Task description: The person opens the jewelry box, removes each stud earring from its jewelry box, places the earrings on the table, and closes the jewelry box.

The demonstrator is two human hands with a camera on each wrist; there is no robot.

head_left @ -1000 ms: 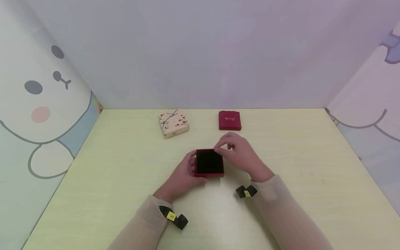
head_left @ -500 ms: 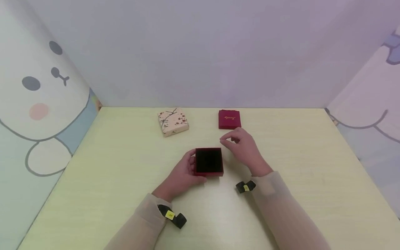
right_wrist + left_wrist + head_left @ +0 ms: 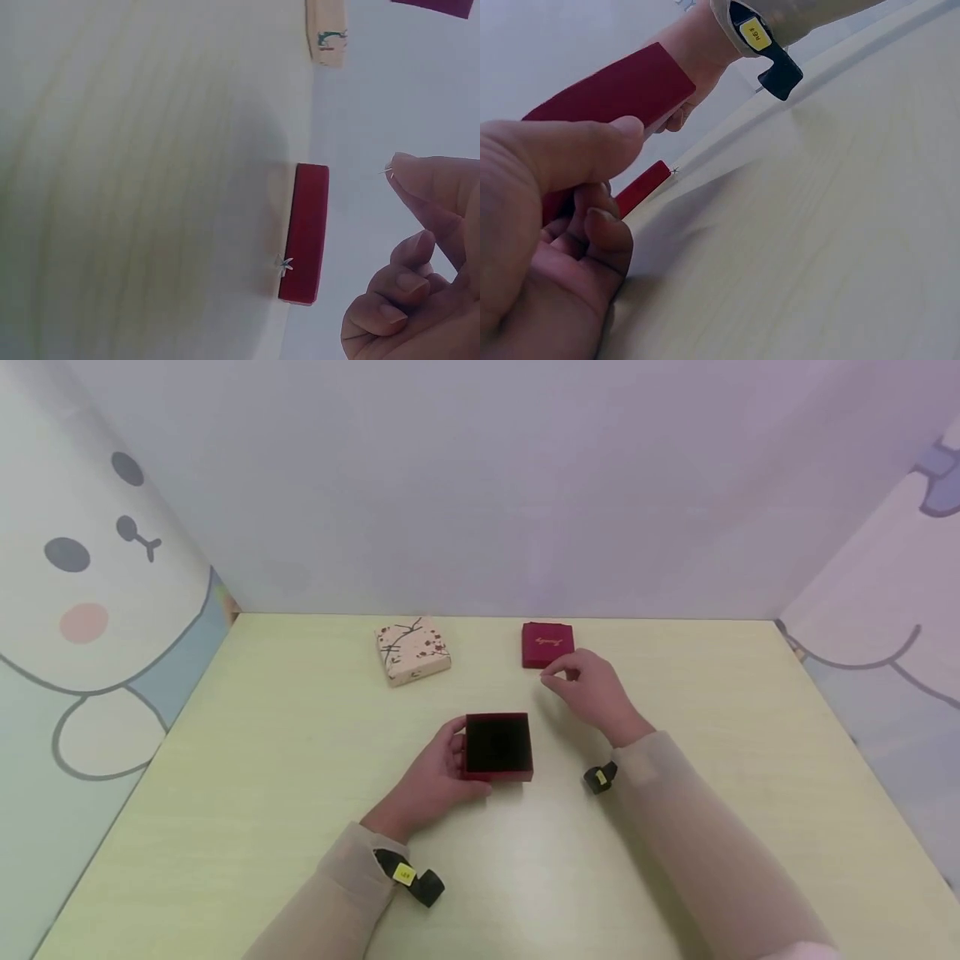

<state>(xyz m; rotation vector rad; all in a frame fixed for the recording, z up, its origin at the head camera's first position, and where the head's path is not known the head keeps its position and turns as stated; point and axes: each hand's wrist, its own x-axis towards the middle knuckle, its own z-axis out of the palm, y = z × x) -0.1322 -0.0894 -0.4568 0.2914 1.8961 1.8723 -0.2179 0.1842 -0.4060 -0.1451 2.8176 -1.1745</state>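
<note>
My left hand (image 3: 431,781) holds a small red jewelry box (image 3: 498,776) with a black lining. Its fingers curl round the left side and its thumb lies along the front. In the left wrist view the box (image 3: 622,90) is tilted and raised off the table. Beyond it, to the right, my right hand (image 3: 596,693) pinches a tiny silvery earring (image 3: 388,170) between thumb and forefinger. That hand is just in front of a dark red lid (image 3: 547,645) with gold lettering. A star-shaped silver earring (image 3: 285,264) lies beside the lid in the right wrist view.
A flat cream box (image 3: 413,652) with a printed branch and blossoms lies at the back left of the pale wooden table (image 3: 262,735). A plain wall curtain (image 3: 487,485) hangs behind the table's far edge. Cartoon-print cloth (image 3: 90,577) covers the sides.
My right hand has moved from the box's upper right corner away to the right and back, close to the red lid. My left hand keeps its hold on the box.
</note>
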